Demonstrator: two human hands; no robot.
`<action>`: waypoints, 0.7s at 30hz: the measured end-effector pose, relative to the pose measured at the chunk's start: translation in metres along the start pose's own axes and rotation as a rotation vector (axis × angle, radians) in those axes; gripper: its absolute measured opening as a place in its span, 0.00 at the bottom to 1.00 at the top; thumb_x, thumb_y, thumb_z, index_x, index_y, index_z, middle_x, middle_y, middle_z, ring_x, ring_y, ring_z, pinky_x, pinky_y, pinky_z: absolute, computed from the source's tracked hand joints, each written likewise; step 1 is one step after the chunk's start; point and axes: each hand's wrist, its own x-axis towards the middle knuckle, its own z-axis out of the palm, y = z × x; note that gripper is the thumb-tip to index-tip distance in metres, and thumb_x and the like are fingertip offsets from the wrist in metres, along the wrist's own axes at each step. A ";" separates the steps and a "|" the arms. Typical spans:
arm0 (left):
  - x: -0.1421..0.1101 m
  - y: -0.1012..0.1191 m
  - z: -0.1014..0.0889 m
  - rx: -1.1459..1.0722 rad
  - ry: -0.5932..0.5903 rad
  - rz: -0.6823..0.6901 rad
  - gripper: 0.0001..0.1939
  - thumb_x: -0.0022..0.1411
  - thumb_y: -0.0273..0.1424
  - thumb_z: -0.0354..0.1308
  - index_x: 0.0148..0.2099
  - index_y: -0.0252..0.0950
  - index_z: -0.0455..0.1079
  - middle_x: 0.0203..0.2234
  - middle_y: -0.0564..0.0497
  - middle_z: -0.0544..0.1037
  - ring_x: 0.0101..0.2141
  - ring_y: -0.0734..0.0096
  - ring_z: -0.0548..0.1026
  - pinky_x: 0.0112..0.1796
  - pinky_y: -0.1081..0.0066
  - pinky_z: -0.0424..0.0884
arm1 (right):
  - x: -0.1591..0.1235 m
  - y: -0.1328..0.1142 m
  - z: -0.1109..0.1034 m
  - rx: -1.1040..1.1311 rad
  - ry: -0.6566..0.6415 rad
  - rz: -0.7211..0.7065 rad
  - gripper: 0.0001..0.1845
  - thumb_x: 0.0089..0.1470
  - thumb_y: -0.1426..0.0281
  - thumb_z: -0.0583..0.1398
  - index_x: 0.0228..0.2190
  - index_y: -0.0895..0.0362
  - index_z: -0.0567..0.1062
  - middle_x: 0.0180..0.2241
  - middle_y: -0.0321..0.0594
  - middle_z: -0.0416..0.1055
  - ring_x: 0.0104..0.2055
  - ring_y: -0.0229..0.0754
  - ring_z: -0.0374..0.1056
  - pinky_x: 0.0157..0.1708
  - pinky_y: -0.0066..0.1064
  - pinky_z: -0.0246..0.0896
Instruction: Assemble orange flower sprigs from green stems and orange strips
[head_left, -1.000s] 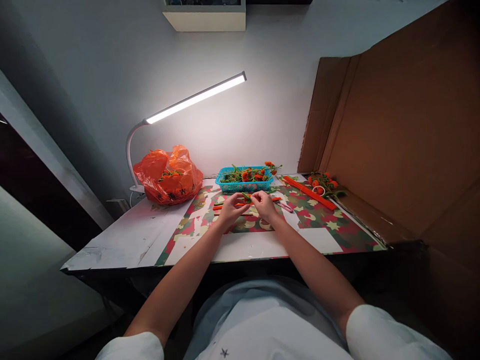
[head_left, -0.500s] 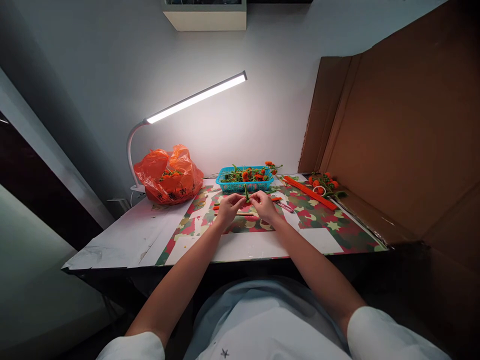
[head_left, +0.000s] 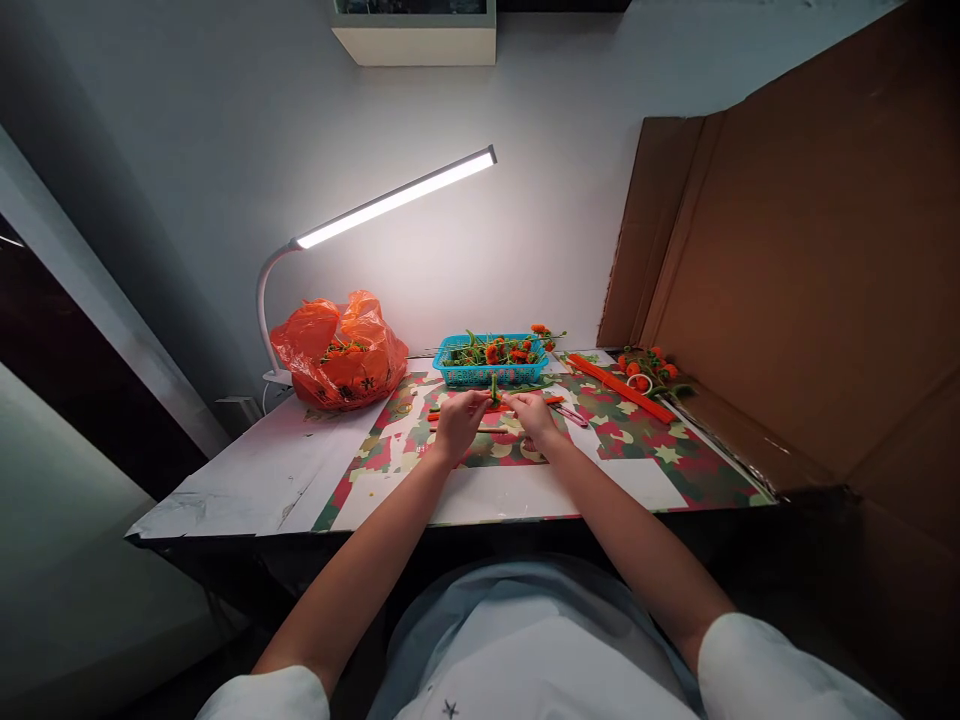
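A small green pipe cleaner piece (head_left: 494, 388) stands upright between my two hands, over the middle of the mat. My left hand (head_left: 457, 420) pinches it from the left with thumb and fingers. From the right, the fingertips of my right hand (head_left: 531, 415) are closed on its lower part. Orange pipe cleaners (head_left: 553, 401) lie flat behind and beside my hands, partly hidden by them. In front of my fingers is a thin brown stick (head_left: 491, 430). A pink-handled tool (head_left: 574, 415), perhaps scissors, rests just right of my right hand.
A blue basket (head_left: 491, 376) of orange flowers with green stems stands behind my hands. An orange plastic bag (head_left: 315, 345) sits left under a lit lamp (head_left: 397, 197). At right lie a bundle of orange pipe cleaners (head_left: 622, 388), more orange flowers (head_left: 651, 368) and a cardboard wall (head_left: 787, 260).
The green piece has turned from lying across my fingers to standing upright. My left hand has closed in on it, and my right fingers have shifted slightly at its base.
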 end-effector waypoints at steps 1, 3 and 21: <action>0.000 0.000 0.000 0.025 -0.005 0.035 0.09 0.57 0.38 0.59 0.33 0.39 0.76 0.34 0.46 0.81 0.36 0.60 0.78 0.40 0.62 0.73 | 0.001 0.001 0.000 0.039 -0.035 0.048 0.14 0.48 0.59 0.59 0.19 0.56 0.70 0.17 0.31 0.60 0.21 0.34 0.54 0.22 0.26 0.49; -0.001 0.000 0.001 0.053 -0.027 0.103 0.09 0.59 0.38 0.58 0.33 0.39 0.75 0.37 0.45 0.81 0.40 0.59 0.78 0.44 0.61 0.72 | 0.003 0.002 -0.001 0.099 -0.073 0.103 0.14 0.46 0.59 0.60 0.19 0.56 0.70 0.15 0.30 0.58 0.19 0.33 0.51 0.19 0.25 0.45; -0.002 0.006 -0.001 -0.065 -0.132 0.110 0.09 0.58 0.38 0.59 0.33 0.38 0.74 0.38 0.43 0.79 0.40 0.61 0.77 0.32 0.68 0.75 | 0.000 -0.008 -0.013 0.400 -0.378 0.449 0.08 0.45 0.71 0.63 0.21 0.58 0.69 0.17 0.30 0.59 0.18 0.31 0.53 0.18 0.23 0.55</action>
